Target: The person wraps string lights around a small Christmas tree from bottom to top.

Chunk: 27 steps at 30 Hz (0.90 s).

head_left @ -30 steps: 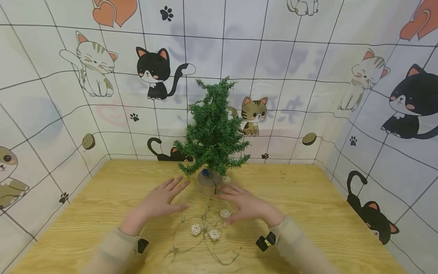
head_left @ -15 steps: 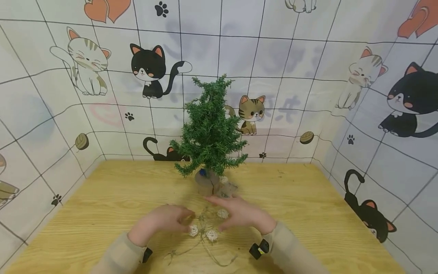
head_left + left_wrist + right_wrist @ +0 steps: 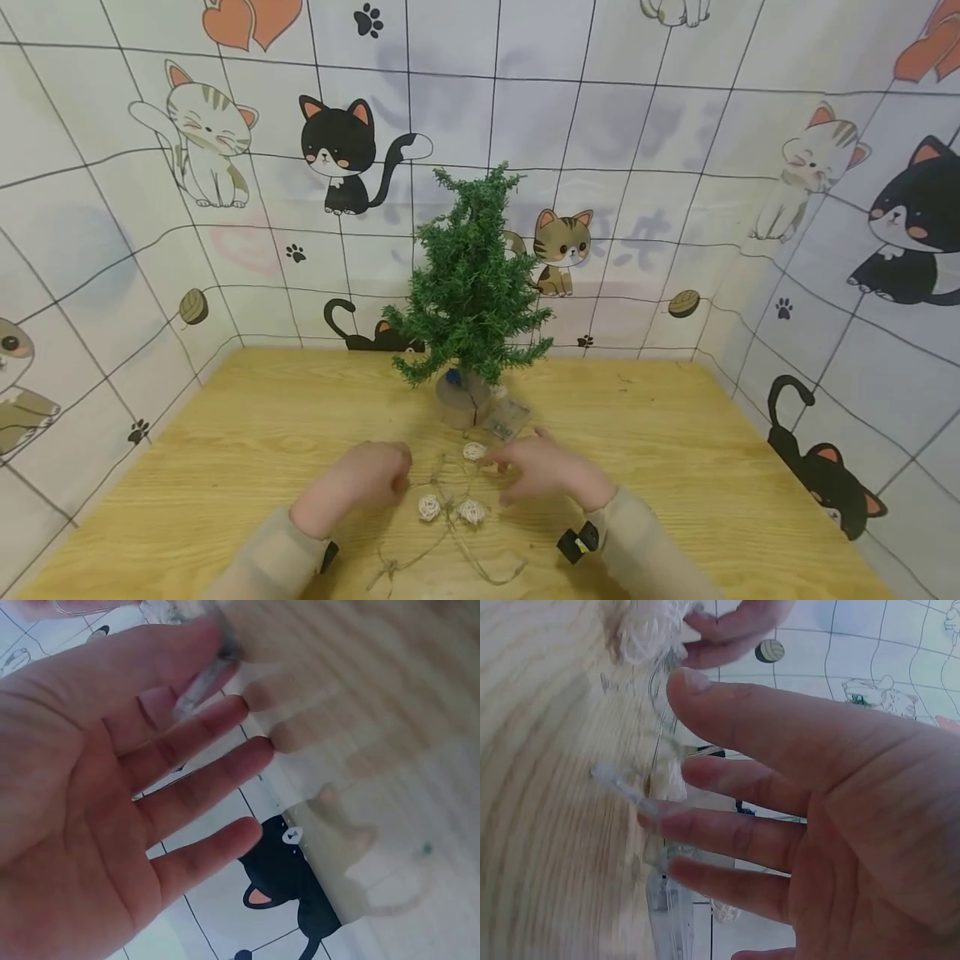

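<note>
A string of fairy lights (image 3: pixel 448 505) with thin wire and white woven balls (image 3: pixel 429 507) lies loosely tangled on the table. My left hand (image 3: pixel 367 475) is at the left of the tangle. In the left wrist view, its thumb and index finger pinch a slim clear bulb (image 3: pixel 201 694) on the string; the other fingers are extended. My right hand (image 3: pixel 546 471) hovers at the right, beside another woven ball (image 3: pixel 474 451). Its fingers are spread and relaxed in the right wrist view, where a blurred clear bulb (image 3: pixel 622 787) shows near the fingertips; contact cannot be told.
Behind the hands stands a small green artificial Christmas tree (image 3: pixel 472 283) on a round, greyish base (image 3: pixel 459 404). A clear flat case (image 3: pixel 507 418) lies right of the base. The wooden table (image 3: pixel 637 450) meets a cat-print cloth wall (image 3: pixel 622 125).
The left hand has drawn back from near the tree base and taken hold of the string. My right hand has also come back slightly, uncovering the clear case. One woven ball has shifted away from me.
</note>
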Tool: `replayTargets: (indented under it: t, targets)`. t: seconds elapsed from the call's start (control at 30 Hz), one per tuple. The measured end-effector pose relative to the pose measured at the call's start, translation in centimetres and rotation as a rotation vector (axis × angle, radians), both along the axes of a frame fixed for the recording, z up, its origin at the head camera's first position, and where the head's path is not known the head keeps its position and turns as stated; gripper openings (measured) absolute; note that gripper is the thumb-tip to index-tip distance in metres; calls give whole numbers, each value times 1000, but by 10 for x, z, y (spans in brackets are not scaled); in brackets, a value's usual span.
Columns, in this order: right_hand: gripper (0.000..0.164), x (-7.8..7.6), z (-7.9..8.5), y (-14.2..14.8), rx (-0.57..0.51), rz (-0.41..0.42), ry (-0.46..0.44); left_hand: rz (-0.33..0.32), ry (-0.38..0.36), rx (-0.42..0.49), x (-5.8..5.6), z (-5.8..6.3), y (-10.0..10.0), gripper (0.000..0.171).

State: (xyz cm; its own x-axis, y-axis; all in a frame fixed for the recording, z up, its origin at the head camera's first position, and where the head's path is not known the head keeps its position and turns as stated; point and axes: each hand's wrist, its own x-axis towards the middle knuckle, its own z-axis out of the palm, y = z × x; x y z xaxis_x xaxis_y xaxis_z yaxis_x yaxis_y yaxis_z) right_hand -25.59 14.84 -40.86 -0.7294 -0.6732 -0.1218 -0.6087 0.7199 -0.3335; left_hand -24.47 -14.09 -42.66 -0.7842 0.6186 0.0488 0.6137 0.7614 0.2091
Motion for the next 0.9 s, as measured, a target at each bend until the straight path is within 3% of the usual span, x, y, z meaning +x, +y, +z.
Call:
replayTargets:
  t: [0.13, 0.3, 0.43, 0.6, 0.77, 0.9]
  targets:
    - [36, -4, -2, 6, 2, -26, -7, 52, -6, -17, 1, 3, -7, 37]
    - [6, -7, -2, 16, -18, 2, -1, 152, -56, 1, -2, 12, -23, 47]
    - [16, -10, 4, 28, -54, -1, 11, 218, -58, -2, -8, 18, -37, 44]
    - [18, -17, 10, 46, -96, -74, -25, 206, 0, -8, -17, 18, -46, 31]
    - [17, -25, 11, 59, -97, -122, -51, 154, 27, 71, -25, 18, -49, 12]
    - [18, -31, 8, 64, -91, -196, -56, 174, 93, 88, -28, 23, -54, 13]
